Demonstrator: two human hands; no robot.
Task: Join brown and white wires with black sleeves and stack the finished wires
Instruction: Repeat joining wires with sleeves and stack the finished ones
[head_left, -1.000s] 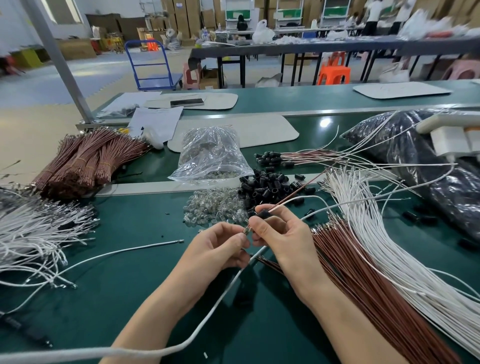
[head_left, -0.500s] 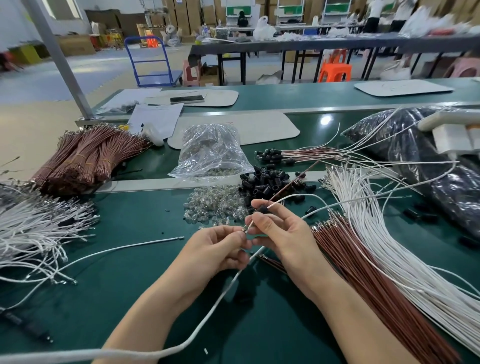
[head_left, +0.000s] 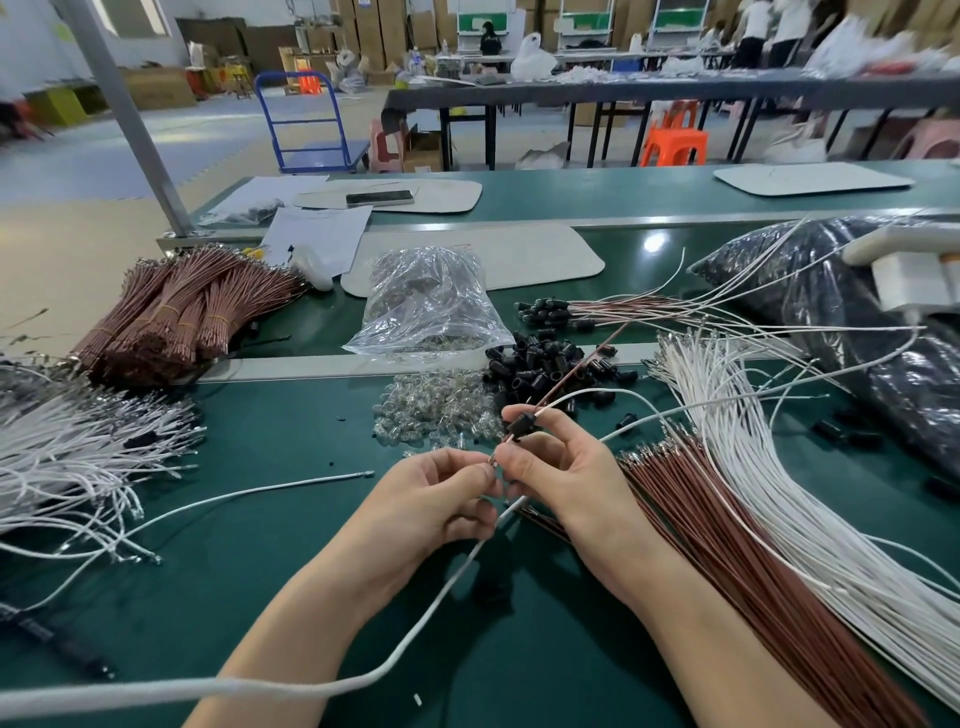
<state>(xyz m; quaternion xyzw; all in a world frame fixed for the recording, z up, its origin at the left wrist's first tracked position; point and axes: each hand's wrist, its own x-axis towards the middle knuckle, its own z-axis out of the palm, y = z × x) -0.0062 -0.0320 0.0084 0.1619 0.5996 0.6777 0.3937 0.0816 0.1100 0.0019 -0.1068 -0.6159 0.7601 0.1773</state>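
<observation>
My left hand (head_left: 431, 499) pinches the metal tip of what looks like the brown wire (head_left: 576, 371), while my right hand (head_left: 561, 473), fingers curled, pinches the black sleeve (head_left: 519, 427) threaded on it, just above the green worktop (head_left: 260, 519). A white wire (head_left: 452, 577) trails limp from between my hands toward me. Light and floppy, these wires probably want gripping close to the terminal, and the small, slick-looking sleeve by its sides. Loose sleeves (head_left: 540, 364) lie just beyond, with the finished wires (head_left: 597, 309) stacked farther back.
</observation>
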